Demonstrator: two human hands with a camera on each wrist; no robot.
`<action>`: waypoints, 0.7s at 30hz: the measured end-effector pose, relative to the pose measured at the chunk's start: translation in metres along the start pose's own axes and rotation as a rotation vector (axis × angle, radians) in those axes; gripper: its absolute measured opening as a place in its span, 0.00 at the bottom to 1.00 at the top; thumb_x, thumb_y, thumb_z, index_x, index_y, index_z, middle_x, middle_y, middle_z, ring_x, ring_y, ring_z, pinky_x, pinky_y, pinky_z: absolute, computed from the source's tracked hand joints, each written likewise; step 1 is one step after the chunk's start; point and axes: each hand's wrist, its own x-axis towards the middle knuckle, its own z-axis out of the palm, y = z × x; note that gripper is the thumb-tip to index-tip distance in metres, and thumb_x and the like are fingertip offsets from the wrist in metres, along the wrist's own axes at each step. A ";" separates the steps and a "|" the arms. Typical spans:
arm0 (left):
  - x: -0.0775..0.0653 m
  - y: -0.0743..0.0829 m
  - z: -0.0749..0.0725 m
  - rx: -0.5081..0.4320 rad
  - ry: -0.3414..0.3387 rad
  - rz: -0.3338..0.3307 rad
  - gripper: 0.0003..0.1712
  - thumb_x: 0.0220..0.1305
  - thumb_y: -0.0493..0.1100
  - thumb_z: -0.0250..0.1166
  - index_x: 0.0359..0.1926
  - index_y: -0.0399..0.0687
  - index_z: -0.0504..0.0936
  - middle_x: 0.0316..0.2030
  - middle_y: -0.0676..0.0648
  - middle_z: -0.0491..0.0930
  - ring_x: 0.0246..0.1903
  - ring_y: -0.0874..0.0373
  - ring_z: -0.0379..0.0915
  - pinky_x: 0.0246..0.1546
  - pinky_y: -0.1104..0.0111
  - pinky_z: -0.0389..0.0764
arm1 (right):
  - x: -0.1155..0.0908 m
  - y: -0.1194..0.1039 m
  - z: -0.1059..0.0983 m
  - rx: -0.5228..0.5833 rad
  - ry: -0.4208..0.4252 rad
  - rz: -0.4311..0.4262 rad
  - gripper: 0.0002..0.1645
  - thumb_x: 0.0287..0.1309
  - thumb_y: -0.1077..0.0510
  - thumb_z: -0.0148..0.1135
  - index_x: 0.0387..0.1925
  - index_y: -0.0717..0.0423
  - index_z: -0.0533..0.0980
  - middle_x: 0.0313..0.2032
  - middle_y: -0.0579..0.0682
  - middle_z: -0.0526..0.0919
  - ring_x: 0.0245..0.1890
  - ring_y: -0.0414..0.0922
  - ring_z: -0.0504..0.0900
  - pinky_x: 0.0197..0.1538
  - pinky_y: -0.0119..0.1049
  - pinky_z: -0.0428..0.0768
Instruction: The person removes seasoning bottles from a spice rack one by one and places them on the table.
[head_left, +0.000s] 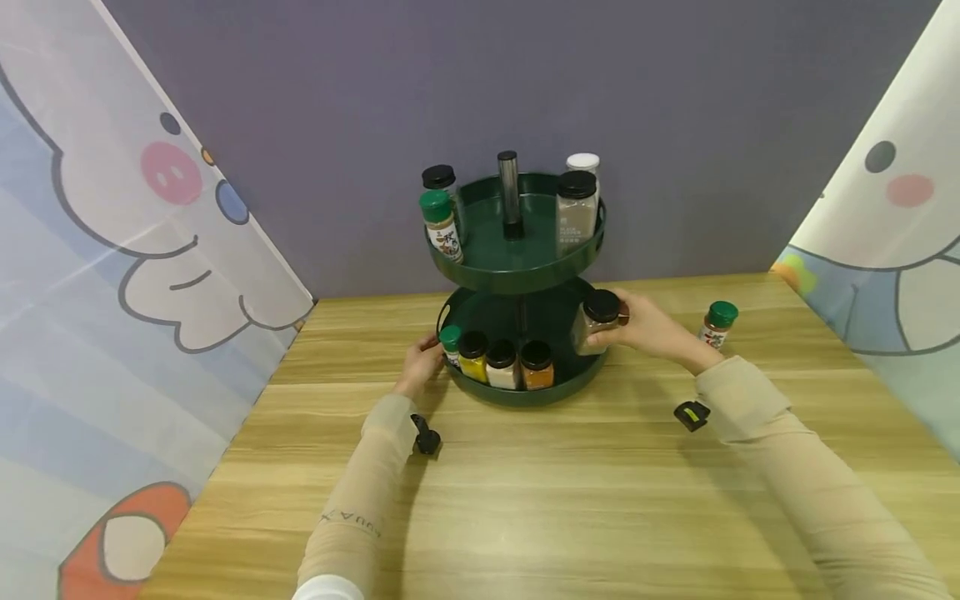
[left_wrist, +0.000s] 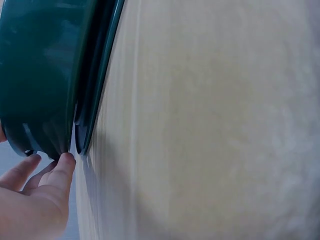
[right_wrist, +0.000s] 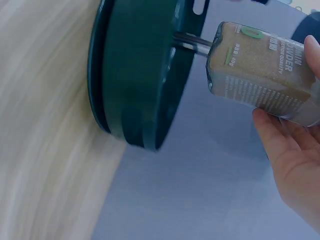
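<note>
A dark green two-tier rack (head_left: 517, 279) stands on the wooden table. My left hand (head_left: 422, 365) is at the left side of its lower tier. Its fingertips touch the wall (left_wrist: 37, 80) by the handle cutout, and a bit of thumb shows at the rim. My right hand (head_left: 648, 327) grips a clear square spice jar (right_wrist: 260, 67) of brown powder with a black lid, tilted over the lower tier's right side. Along that tier's front are a green-lidded bottle (head_left: 451, 346) and black-lidded jars of yellow (head_left: 473, 367), pale (head_left: 502, 375) and orange (head_left: 537, 377) powder.
On the upper tier are a green-lidded bottle (head_left: 442, 233), a black-lidded jar (head_left: 439, 177), a pepper jar (head_left: 576, 218) and a white-lidded jar (head_left: 583, 162), around a metal post (head_left: 509, 192). Another green-lidded bottle (head_left: 716, 325) stands right on the table. A grey wall (head_left: 360, 150) rises behind.
</note>
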 end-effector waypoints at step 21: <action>0.000 0.001 -0.002 0.008 -0.011 0.002 0.29 0.67 0.39 0.52 0.66 0.35 0.59 0.63 0.36 0.61 0.61 0.45 0.61 0.61 0.58 0.66 | -0.050 0.026 -0.037 -0.179 0.125 0.084 0.36 0.47 0.46 0.69 0.54 0.60 0.69 0.46 0.59 0.78 0.46 0.52 0.78 0.44 0.39 0.78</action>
